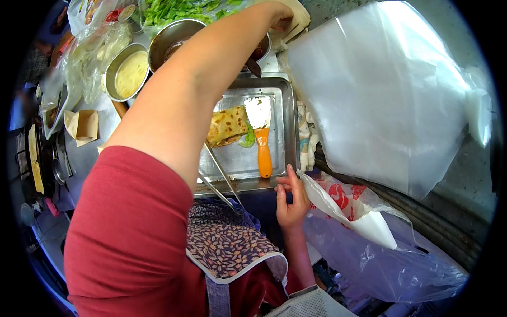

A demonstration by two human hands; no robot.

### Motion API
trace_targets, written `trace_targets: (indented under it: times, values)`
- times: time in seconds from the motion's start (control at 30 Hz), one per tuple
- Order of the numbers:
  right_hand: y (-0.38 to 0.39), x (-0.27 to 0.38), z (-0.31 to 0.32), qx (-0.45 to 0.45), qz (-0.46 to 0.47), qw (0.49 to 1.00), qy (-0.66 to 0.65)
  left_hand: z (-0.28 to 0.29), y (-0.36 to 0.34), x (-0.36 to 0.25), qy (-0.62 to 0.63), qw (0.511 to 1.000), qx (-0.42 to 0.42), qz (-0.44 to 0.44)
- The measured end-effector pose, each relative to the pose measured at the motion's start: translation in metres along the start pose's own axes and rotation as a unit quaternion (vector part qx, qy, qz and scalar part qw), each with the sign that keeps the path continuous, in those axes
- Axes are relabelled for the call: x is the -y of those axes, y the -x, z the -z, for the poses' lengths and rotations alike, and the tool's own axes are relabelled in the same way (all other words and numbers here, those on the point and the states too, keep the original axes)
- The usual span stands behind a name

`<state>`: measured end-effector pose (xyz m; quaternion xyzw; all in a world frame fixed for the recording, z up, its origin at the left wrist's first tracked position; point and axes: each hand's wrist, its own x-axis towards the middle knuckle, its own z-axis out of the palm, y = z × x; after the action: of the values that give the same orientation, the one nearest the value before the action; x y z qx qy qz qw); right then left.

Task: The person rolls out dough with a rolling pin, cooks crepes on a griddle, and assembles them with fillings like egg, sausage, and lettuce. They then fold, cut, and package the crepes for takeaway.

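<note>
My left arm, in a red sleeve, stretches across to the far side. There my left hand (278,15) has its fingers bent down at the edge of a brown paper bag (297,20), with the fingertips partly hidden. Close to the tray's near right corner, my right hand (293,199) is held up with its fingers apart, beside a white paper bag with red print (346,203). In the metal tray (289,113) lie a folded browned pancake (228,126) with green leaf, a scraper with orange handle (264,153), and metal tongs (222,171) leaning over the near rim.
Beyond my arm are a steel pot of dark sauce (168,39), a bowl of pale batter (131,75) and lettuce leaves (182,9). A small paper pocket (87,127) stands at left. Clear plastic sheets (380,95) spread on the right, above a clear plastic bag (380,269).
</note>
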<state>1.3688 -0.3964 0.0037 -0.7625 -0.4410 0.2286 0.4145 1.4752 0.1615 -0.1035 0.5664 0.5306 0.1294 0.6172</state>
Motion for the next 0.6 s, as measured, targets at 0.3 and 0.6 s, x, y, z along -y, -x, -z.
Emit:
trace_targets:
  times: [0.3, 0.6]
  values:
    - [-0.05, 0.085, -0.007, 0.037, 0.212, 0.976, -0.021, 0.107, 0.263, 0.021, 0.09, 0.963, -0.139, -0.212]
    - [-0.14, 0.246, -0.061, -0.025, 0.634, 0.714, 0.296, 0.181, 0.469, 0.06, -0.137, 0.921, -0.207, -0.301]
